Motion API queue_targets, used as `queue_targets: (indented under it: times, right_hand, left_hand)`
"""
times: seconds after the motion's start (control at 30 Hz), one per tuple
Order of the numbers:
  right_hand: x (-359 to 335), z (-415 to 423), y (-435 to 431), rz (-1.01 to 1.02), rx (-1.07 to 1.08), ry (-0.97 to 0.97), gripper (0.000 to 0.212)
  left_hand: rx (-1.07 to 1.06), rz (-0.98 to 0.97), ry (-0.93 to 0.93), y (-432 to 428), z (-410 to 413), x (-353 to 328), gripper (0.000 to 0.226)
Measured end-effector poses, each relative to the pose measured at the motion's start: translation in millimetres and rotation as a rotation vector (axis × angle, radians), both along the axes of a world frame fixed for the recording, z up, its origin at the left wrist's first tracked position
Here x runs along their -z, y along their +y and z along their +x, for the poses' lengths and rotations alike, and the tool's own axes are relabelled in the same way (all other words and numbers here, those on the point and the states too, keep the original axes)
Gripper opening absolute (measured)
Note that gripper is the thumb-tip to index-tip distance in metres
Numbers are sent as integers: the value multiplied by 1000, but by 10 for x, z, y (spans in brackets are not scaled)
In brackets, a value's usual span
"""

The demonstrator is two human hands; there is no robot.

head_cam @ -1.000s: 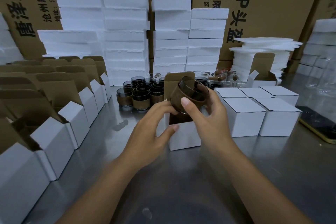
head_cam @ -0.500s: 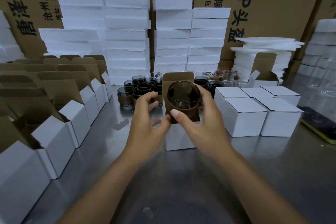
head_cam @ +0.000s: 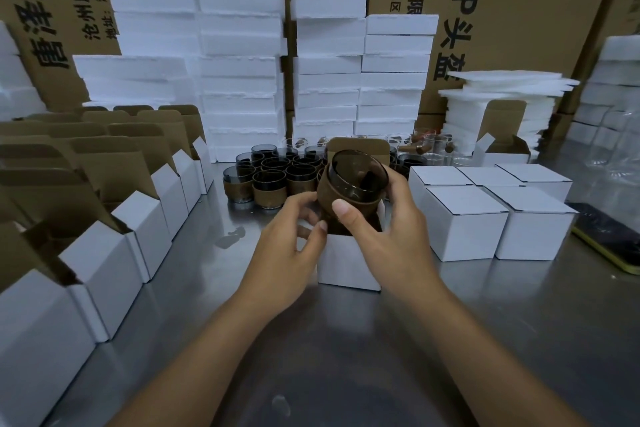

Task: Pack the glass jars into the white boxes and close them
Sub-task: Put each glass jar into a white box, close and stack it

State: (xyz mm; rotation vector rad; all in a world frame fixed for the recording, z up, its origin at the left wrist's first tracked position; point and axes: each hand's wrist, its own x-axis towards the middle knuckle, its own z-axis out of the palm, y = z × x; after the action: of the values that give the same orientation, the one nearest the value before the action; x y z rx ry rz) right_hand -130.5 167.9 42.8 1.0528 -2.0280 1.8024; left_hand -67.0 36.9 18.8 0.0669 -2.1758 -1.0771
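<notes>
A dark glass jar point(head_cam: 355, 180) with a brown band is tilted toward me just above an open white box point(head_cam: 348, 263) in the middle of the steel table. My right hand point(head_cam: 384, 229) grips the jar, thumb on its front and fingers behind it. My left hand point(head_cam: 287, 246) touches the jar's lower left side with curled fingers, beside the box's left edge. The box's brown lid flap point(head_cam: 360, 146) stands up behind the jar. Several more dark jars point(head_cam: 277, 177) stand clustered further back.
Rows of open white boxes point(head_cam: 114, 246) line the left side. Several closed white boxes point(head_cam: 491, 211) sit to the right. White foam stacks point(head_cam: 329, 73) and cardboard cartons point(head_cam: 519, 10) fill the back. A yellow-edged phone point(head_cam: 616, 239) lies at the right edge. Clear jars point(head_cam: 429, 146) stand behind.
The jar has tipped its mouth toward me and moved slightly lower over the box. My left hand has shifted from the box's side up to the jar's base.
</notes>
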Motion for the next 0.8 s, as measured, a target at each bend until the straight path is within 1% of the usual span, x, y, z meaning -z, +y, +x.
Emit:
queue_targets:
  times: [0.17, 0.23, 0.3, 0.37, 0.43, 0.47, 0.53, 0.67, 0.7, 0.8]
  right_hand:
    - [-3, -15, -20, -10, -5, -11, 34]
    - [4, -15, -17, -26, 11, -12, 36]
    - [11, -13, -14, -24, 37, -7, 43]
    - [20, -12, -7, 13, 59, 12, 60]
    - [27, -11, -1, 75, 74, 67, 74]
    - [30, -11, 0, 114, 88, 114, 75]
    - [44, -15, -1, 177, 123, 194, 68]
    - [38, -33, 10, 243, 164, 288, 33]
    - [26, -39, 18, 254, 153, 288, 29]
    - [-23, -51, 54, 271, 57, 214, 32]
  left_hand:
    - [-17, -10, 29, -12, -13, 5, 31]
    - [-19, -20, 33, -9, -14, 3, 30]
    - [-25, -29, 34, -8, -17, 6, 31]
    - [-29, -35, 34, -8, -20, 9, 33]
    - [-36, -41, 35, -10, -20, 10, 35]
    - [-36, -43, 38, -10, -20, 6, 36]
    - [-30, -46, 39, -10, -15, -2, 37]
    - [-34, -58, 50, -11, -7, -9, 36]
    - [-38, -62, 51, -12, -5, -7, 36]
    - [-60, -69, 57, -21, -4, -5, 36]
